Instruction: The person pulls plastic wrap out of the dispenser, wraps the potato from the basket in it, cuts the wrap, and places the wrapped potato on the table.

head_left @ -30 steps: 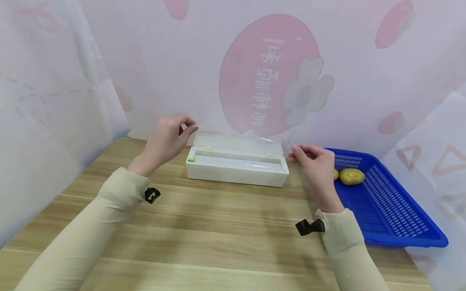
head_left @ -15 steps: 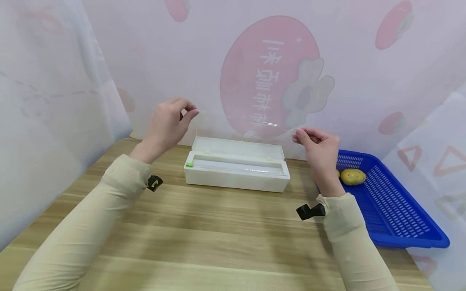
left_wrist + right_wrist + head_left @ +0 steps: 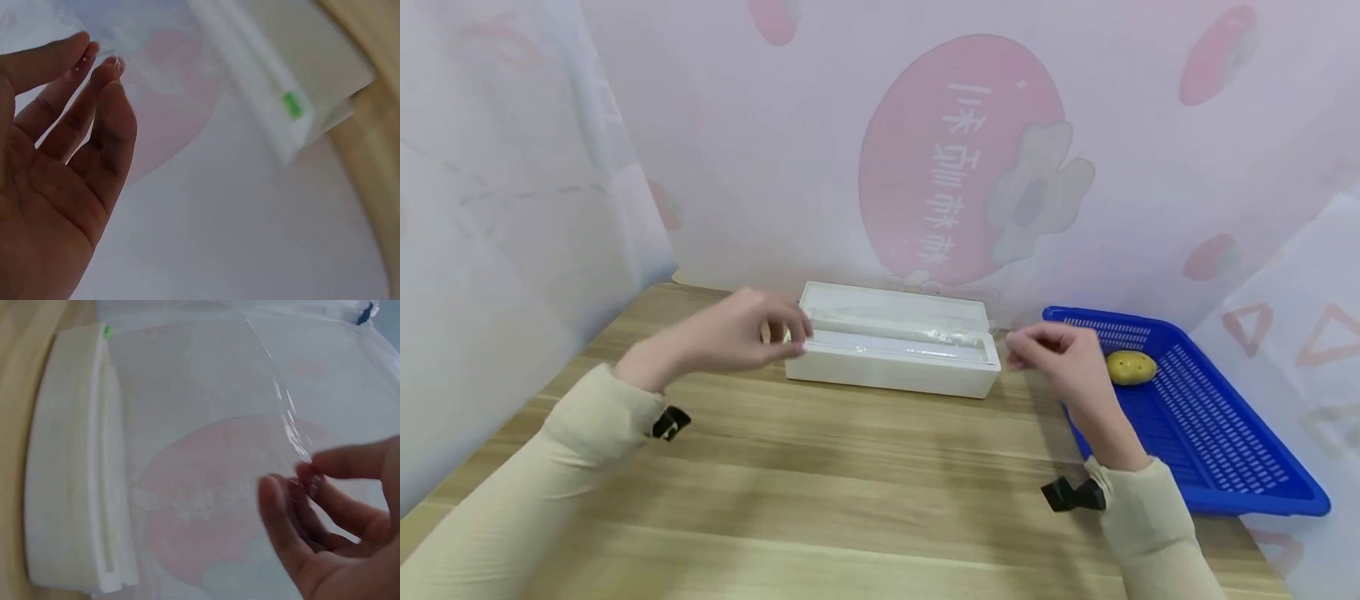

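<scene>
A white cling film dispenser box (image 3: 887,375) lies lengthwise on the table, its lid (image 3: 895,302) tipped back and a pale roll inside. My left hand (image 3: 737,332) is at the box's left end, pinching one corner of the clear cling film (image 3: 951,337). Just off the right end, my right hand (image 3: 1071,371) pinches the other corner between thumb and fingers. In the right wrist view the film edge (image 3: 290,422) runs taut and glossy to those fingertips. A green slider (image 3: 292,104) shows on the box in the left wrist view; in the head view the left hand hides it.
A blue perforated basket (image 3: 1225,417) stands at the right edge of the wooden table (image 3: 850,483), with a yellow potato (image 3: 1131,367) in it. Behind the box hangs a pale curtain (image 3: 760,167) with strawberry prints.
Both hands first rose, lifting the film above the box, then came down to the level of its front. The left hand has lowered most, and the film now lies low over the box opening.
</scene>
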Tool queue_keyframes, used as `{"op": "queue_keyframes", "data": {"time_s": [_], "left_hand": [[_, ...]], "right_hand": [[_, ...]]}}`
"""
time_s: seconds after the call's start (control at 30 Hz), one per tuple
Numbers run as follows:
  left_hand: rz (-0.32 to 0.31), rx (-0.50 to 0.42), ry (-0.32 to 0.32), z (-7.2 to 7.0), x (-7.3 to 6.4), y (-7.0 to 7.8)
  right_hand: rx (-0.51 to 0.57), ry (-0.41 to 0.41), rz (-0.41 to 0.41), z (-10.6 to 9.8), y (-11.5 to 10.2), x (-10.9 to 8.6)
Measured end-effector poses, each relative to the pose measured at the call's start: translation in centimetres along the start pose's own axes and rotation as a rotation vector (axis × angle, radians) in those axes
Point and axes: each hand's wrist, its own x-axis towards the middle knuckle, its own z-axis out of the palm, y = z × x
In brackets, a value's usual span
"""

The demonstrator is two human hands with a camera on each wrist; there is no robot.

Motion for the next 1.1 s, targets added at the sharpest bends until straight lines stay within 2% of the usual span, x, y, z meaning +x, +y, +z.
{"op": "queue_keyframes", "data": {"time_s": [0.1,0.2,0.33,0.47,0.57,0.67,0.8,0.93,1.1], "left_hand": [[-0.051,-0.045,-0.149,2.9,-1.2,-0.4],[-0.098,-0.073,-0.24,5.9,-2.4,-1.1],[-0.178,-0.12,-0.321,8.6,-3.7,-2.0],[-0.277,-0.2,-0.369,9.8,-4.4,-2.5],[-0.347,-0.264,-0.353,10.2,-4.4,-2.7],[-0.384,-0.294,-0.327,10.5,-4.3,-2.8],[-0.355,-0.228,-0.288,10.9,-4.0,-2.9],[-0.318,-0.135,-0.184,11.5,-3.5,-2.9],[-0.379,-0.104,-0.082,12.3,-3.4,-2.9]], "right_hand": [[-0.091,-0.18,0.076,0.1,1.8,-1.2],[-0.204,-0.31,0.139,0.7,3.9,-2.2],[-0.342,-0.407,0.187,1.5,6.6,-3.2],[-0.395,-0.458,0.183,2.1,8.7,-3.9],[-0.38,-0.486,0.181,2.5,9.4,-4.3],[-0.354,-0.506,0.199,2.9,9.7,-4.6],[-0.374,-0.511,0.238,3.2,9.8,-4.8],[-0.41,-0.512,0.209,3.5,10.2,-4.9],[-0.41,-0.493,0.183,3.8,10.3,-5.1]]}}
